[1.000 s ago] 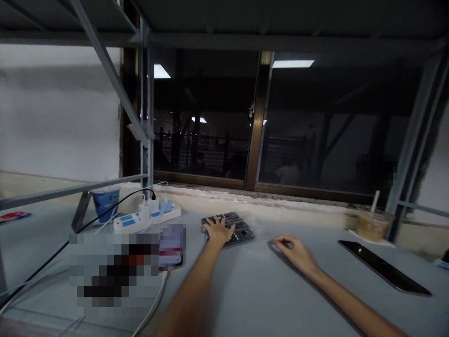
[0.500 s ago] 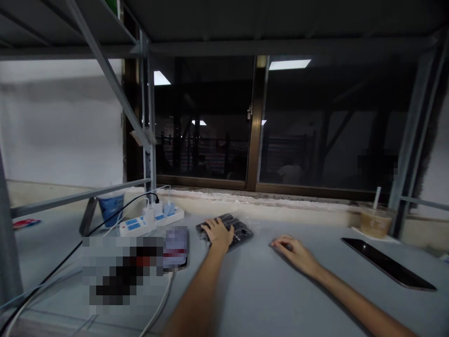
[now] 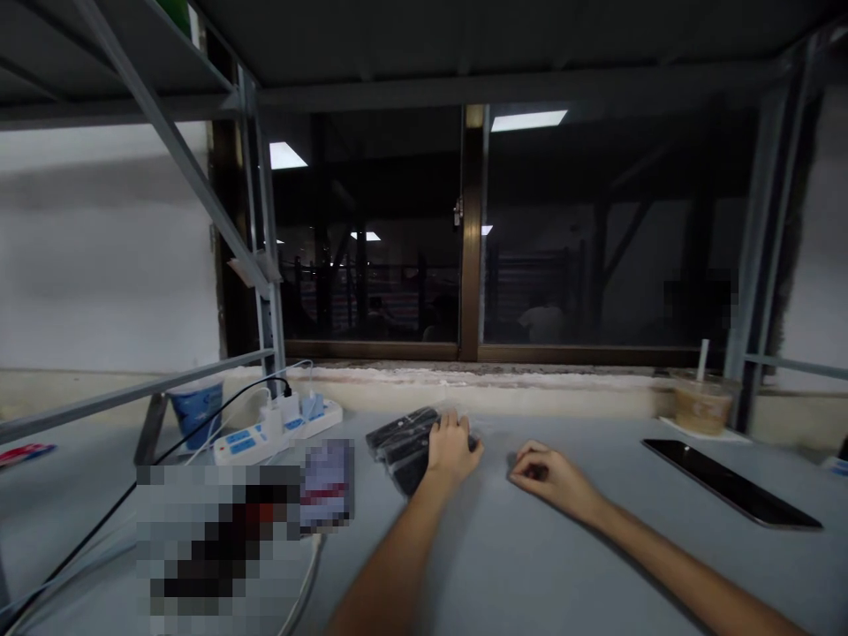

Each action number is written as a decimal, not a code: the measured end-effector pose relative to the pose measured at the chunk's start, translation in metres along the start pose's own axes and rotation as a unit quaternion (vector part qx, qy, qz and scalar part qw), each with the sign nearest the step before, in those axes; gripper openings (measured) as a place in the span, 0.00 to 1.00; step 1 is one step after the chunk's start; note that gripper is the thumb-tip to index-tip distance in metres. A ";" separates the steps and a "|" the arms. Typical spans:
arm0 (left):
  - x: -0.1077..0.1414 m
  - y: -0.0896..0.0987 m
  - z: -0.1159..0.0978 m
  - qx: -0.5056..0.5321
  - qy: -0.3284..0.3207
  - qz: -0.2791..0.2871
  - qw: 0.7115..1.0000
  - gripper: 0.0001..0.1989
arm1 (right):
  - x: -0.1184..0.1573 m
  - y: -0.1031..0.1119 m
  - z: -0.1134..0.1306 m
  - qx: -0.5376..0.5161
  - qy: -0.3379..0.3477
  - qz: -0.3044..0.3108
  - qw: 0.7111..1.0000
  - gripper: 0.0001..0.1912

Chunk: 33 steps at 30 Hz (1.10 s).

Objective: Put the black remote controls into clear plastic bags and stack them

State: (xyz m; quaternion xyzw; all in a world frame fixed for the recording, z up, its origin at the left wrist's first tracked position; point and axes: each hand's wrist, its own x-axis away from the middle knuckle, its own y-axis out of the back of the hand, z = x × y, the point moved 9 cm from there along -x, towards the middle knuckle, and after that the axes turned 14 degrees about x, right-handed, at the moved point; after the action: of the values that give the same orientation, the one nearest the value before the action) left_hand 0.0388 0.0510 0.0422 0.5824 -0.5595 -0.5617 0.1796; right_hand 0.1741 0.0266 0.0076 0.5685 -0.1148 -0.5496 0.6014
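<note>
Tabletop [image 3: 517,574], plain grey: right hand [image 3: 553,477] rests just right of a flat black bundle in clear plastic film [image 3: 401,446] lying on it, fingers curled in; can't tell if they're pinching anything. Left hand [image 3: 454,446] covers the bundle's right end, probably to keep it from sliding, though can't tell if it's really gripping. White plastic power strip [image 3: 292,426] sits back-left of the bundle, likely out of the way. Clear cup of brown drink [image 3: 702,411] is way right of the bundle.
</note>
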 end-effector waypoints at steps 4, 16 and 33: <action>0.002 -0.008 0.012 0.004 0.033 -0.006 0.999 0.16 | 0.001 0.009 -0.003 0.023 -0.021 -0.027 0.999 0.15; 0.000 -0.013 0.026 -0.002 0.039 -0.023 0.999 0.20 | 0.002 0.023 0.001 0.037 0.019 -0.033 0.999 0.24; 0.003 -0.023 -0.003 0.016 -0.069 0.061 0.996 0.24 | 0.002 -0.001 -0.036 0.067 -0.103 -0.005 0.992 0.16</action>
State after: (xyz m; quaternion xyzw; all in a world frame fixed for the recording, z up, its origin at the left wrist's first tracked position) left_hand 0.0512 0.0545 0.0224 0.5098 -0.6140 -0.5796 0.1648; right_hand 0.2019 0.0448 -0.0059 0.5482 -0.2099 -0.5992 0.5445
